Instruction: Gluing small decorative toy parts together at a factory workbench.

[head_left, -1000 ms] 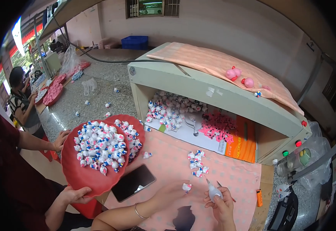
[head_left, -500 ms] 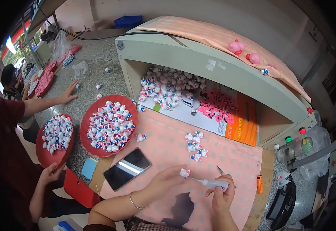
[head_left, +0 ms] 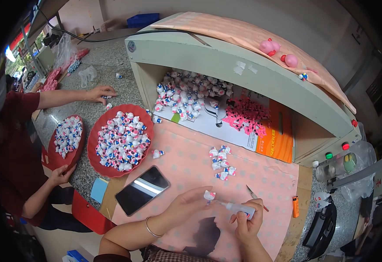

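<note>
My left hand (head_left: 185, 205) pinches a small white toy figure (head_left: 209, 195) between thumb and fingers above the pink dotted cloth (head_left: 186, 166). My right hand (head_left: 247, 220) grips a small white glue bottle (head_left: 240, 208), its thin nozzle pointing left at the figure. A little heap of several finished figures (head_left: 220, 160) lies on the cloth just beyond my hands, and one lone figure (head_left: 157, 153) lies further left. A thin pair of tweezers (head_left: 256, 198) rests on the cloth right of the bottle.
A black phone (head_left: 142, 190) lies at the cloth's left edge. A red tray (head_left: 95, 144) full of figures sits left of it. A co-worker in red holds a smaller red tray (head_left: 50, 150) and reaches across the stone counter. A grey hood (head_left: 226, 65) shelters more figures; an orange lighter (head_left: 295, 206) lies right.
The co-worker's big red tray came down onto the counter and a second smaller tray appeared at the left. My hands closed together, bringing the bottle's nozzle to the figure.
</note>
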